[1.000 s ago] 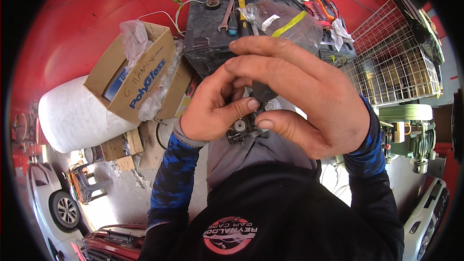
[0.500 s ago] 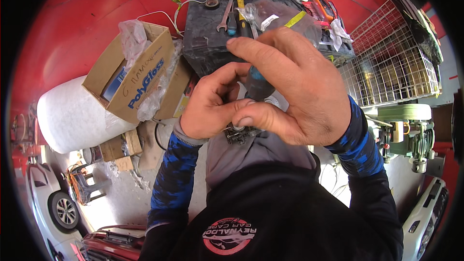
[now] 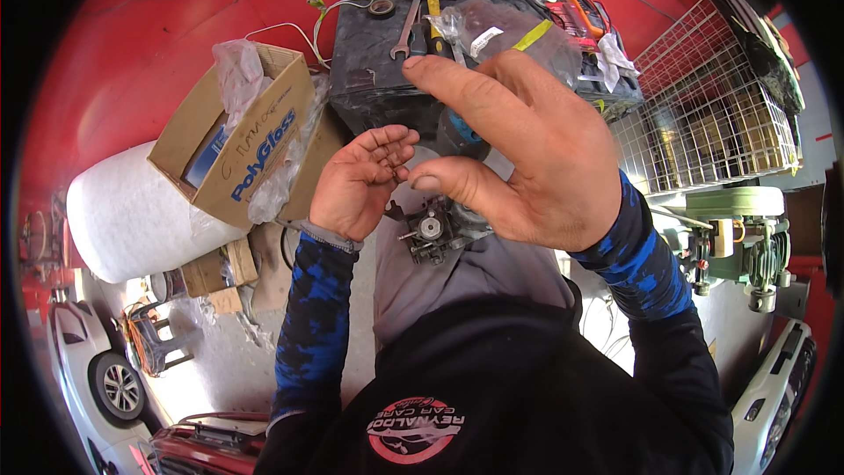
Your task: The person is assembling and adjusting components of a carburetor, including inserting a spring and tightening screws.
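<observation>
On my lap, against the grey trousers (image 3: 492, 277), rests a small dark metal part like a carburetor (image 3: 429, 230), with a round silver piece on top. My right hand (image 3: 549, 154) hovers above and beside it, thumb and index finger spread apart. Its other fingers, mostly hidden, hold a dark-handled screwdriver (image 3: 459, 134) with a blue end; the shaft is out of sight. Left of the part, my left hand (image 3: 356, 180) is turned palm up with its fingers curled in. Something tiny seems to lie at its fingertips, too small to name.
Ahead stands a black bench (image 3: 369, 79) bearing a wrench (image 3: 406, 31), a hammer (image 3: 432, 4), a tape roll (image 3: 381, 8) and a plastic bag (image 3: 501, 31). An open cardboard box (image 3: 264, 136) is at left, a wire basket (image 3: 712, 105) at right, beside a green machine (image 3: 743, 229).
My left hand has pulled away to the left from the screwdriver and turned palm up, uncovering the metal part. My right hand has shifted slightly left, with the screwdriver.
</observation>
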Tool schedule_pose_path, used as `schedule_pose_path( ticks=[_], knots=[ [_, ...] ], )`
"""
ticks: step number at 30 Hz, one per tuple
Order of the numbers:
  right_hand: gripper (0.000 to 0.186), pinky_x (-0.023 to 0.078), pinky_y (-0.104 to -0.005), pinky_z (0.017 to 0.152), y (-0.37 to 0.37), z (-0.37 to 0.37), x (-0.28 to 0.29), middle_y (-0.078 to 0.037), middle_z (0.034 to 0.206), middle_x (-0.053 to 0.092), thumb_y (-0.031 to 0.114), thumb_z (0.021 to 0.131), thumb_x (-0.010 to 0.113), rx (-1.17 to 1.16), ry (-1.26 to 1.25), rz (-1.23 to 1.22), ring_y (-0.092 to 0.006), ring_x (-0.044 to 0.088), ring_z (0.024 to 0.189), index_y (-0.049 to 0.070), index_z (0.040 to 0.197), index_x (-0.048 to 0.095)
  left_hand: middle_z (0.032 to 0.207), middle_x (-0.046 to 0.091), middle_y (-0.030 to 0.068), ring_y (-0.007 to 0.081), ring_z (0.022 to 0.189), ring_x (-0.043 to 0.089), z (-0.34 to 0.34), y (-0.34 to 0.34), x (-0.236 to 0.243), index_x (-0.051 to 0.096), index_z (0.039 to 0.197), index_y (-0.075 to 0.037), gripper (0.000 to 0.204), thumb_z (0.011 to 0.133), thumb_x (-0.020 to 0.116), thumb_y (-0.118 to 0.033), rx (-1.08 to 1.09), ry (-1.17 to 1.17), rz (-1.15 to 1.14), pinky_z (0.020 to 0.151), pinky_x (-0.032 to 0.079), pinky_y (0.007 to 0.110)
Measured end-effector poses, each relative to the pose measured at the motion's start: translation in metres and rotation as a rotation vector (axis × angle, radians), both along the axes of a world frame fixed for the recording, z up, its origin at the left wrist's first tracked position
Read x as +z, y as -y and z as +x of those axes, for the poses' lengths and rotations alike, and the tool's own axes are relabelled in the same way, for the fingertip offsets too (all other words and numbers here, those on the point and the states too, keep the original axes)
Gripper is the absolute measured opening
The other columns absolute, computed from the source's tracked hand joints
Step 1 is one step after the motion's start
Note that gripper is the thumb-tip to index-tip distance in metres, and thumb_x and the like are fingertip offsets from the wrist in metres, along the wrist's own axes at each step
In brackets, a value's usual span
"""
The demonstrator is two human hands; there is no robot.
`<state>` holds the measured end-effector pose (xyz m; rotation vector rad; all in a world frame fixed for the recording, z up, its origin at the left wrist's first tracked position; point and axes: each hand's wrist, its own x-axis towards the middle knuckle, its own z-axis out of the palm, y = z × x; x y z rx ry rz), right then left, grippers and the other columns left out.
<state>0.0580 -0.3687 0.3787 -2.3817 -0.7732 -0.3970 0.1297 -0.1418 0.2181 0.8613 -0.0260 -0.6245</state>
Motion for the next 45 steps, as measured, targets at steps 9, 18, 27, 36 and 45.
schedule_pose_path(
  ticks=[9, 18, 27, 36, 45],
  knots=[
    [0.061, 0.055, -0.0362, 0.083, -0.004, 0.002, -0.011, -0.020, 0.114, 0.068, 0.008, 0.078, 0.079, 0.006, 0.001, 0.043, -0.0317, 0.068, 0.091, -0.002, 0.135, 0.062, 0.120, 0.069, 0.0126, 0.0189, 0.105, 0.068, -0.008, 0.000, -0.001, 0.062, 0.120, 0.002, 0.025, 0.095, 0.061, 0.007, -0.040, 0.100, -0.062, 0.094, 0.056, 0.032],
    [0.059, 0.054, -0.0381, 0.091, 0.021, 0.006, -0.011, -0.020, 0.114, 0.067, 0.012, 0.085, 0.079, 0.253, 0.161, 0.344, -0.0264, 0.068, 0.098, -0.008, 0.136, 0.057, 0.115, 0.071, 0.0122, 0.0177, 0.101, 0.067, -0.014, 0.003, -0.014, 0.068, 0.122, 0.004, 0.028, 0.095, 0.066, 0.004, 0.075, 0.038, -0.106, 0.089, 0.057, 0.032],
    [0.054, 0.056, -0.0381, 0.099, 0.078, 0.033, -0.002, -0.022, 0.120, 0.068, 0.006, 0.101, 0.061, -0.029, 0.198, 0.846, -0.0247, 0.068, 0.112, -0.008, 0.149, 0.042, 0.111, 0.068, 0.0116, 0.0167, 0.102, 0.067, -0.021, 0.022, -0.003, 0.056, 0.136, 0.003, 0.052, 0.087, 0.069, 0.014, 0.223, 0.481, 0.358, 0.087, 0.057, 0.030],
    [0.051, 0.057, -0.0363, 0.098, 0.088, 0.047, -0.024, -0.021, 0.118, 0.069, 0.005, 0.101, 0.060, -0.018, 0.088, 0.980, -0.0223, 0.070, 0.109, -0.007, 0.148, 0.043, 0.116, 0.069, 0.0174, 0.0215, 0.105, 0.069, -0.028, 0.030, 0.011, 0.045, 0.147, 0.006, 0.057, 0.093, 0.061, 0.012, 0.106, 0.516, 0.296, 0.091, 0.057, 0.033],
    [0.050, 0.057, -0.0355, 0.097, 0.110, 0.047, -0.023, -0.020, 0.118, 0.069, 0.006, 0.102, 0.060, -0.039, -0.011, 1.014, -0.0226, 0.070, 0.108, -0.007, 0.148, 0.044, 0.116, 0.071, 0.0196, 0.0209, 0.096, 0.071, -0.027, 0.033, 0.010, 0.049, 0.145, 0.007, 0.052, 0.095, 0.064, 0.005, 0.078, 0.447, 0.206, 0.085, 0.059, 0.033]
  ],
)
